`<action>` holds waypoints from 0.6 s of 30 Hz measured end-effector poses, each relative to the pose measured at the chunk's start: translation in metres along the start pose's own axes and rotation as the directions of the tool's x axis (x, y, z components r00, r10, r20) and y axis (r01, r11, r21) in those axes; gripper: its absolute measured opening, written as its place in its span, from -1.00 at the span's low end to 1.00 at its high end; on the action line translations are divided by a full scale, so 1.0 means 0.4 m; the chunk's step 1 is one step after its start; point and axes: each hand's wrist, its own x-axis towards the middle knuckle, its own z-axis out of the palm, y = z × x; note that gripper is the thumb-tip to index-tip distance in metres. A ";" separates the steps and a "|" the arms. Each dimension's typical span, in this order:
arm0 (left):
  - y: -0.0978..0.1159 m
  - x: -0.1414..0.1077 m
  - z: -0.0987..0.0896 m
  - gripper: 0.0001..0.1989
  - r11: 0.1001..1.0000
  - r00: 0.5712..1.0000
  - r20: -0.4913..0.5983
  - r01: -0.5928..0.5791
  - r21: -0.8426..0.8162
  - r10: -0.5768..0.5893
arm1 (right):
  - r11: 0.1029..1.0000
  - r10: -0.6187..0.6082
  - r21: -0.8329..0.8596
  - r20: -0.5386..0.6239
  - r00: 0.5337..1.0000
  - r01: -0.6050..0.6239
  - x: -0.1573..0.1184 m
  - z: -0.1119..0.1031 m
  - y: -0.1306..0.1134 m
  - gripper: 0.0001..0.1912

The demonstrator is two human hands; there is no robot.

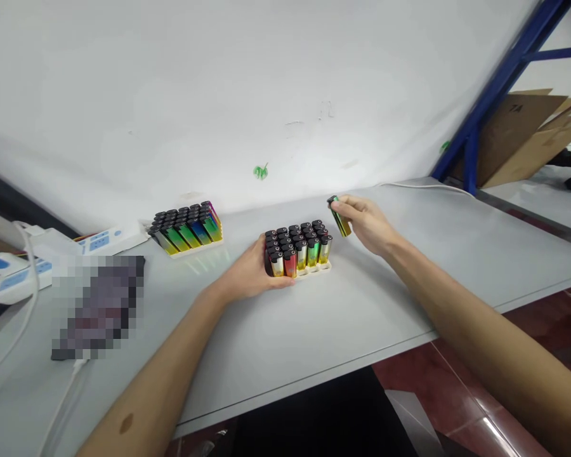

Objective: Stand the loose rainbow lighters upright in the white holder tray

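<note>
Between the thumb and fingers of my right hand [364,219], closed in a pinch, is a green and gold lighter [341,221] with a black top, tilted and raised to the right of a white tray [316,269]. Several upright lighters [301,254] with black tops and silver, red, green and gold bodies fill the tray in rows. My left hand [253,271] grips the tray's left end, its thumb along the front edge; the other fingers are partly hidden behind the lighters.
Another tray [197,249] of several shiny rainbow-coloured lighters stands at the back left by the wall. White power strips [109,240] and a blurred-out dark device [99,308] with a white cable [66,397] lie at left. A blue metal frame [471,146] and cardboard boxes [518,139] are at right.
</note>
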 end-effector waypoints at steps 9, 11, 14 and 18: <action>-0.001 0.000 0.001 -0.14 1.000 1.000 -0.006 -0.011 -0.003 0.011 | 0.988 -0.138 -0.063 0.048 0.989 0.141 -0.045 0.008 -0.083 -0.63; -0.001 0.000 0.001 -0.14 1.000 1.000 -0.003 -0.012 0.000 0.012 | 0.971 -0.187 -0.140 0.078 0.979 0.196 -0.056 0.030 -0.079 -0.63; -0.001 0.002 0.001 -0.15 1.000 1.000 -0.001 -0.025 -0.003 0.025 | 0.902 -0.264 -0.307 0.162 0.951 0.303 -0.071 0.060 -0.069 -0.65; -0.001 0.003 0.001 -0.15 1.000 1.000 -0.006 -0.024 -0.009 0.024 | 0.753 -0.352 -0.471 0.303 0.886 0.460 -0.083 0.085 -0.051 -0.73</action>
